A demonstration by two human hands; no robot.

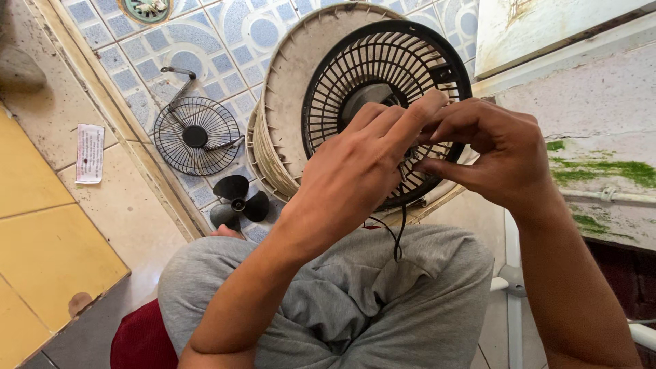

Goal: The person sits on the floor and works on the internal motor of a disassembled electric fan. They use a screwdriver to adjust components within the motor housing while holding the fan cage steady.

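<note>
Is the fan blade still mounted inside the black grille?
No, the black fan blade lies loose on the tiled floor, left of the grille that both hands work on.

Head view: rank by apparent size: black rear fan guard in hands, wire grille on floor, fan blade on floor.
1. Black rear fan guard, though it sits nearer the camera, which inflates it.
2. Wire grille.
3. Fan blade.

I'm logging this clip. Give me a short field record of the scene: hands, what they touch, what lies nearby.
left hand: fingers on the black fan guard
right hand: pinching at the guard's middle
cord: hangs from guard over the lap
floor tiles: wire grille and fan blade lie apart
behind guard: cream ribbed housing
</note>
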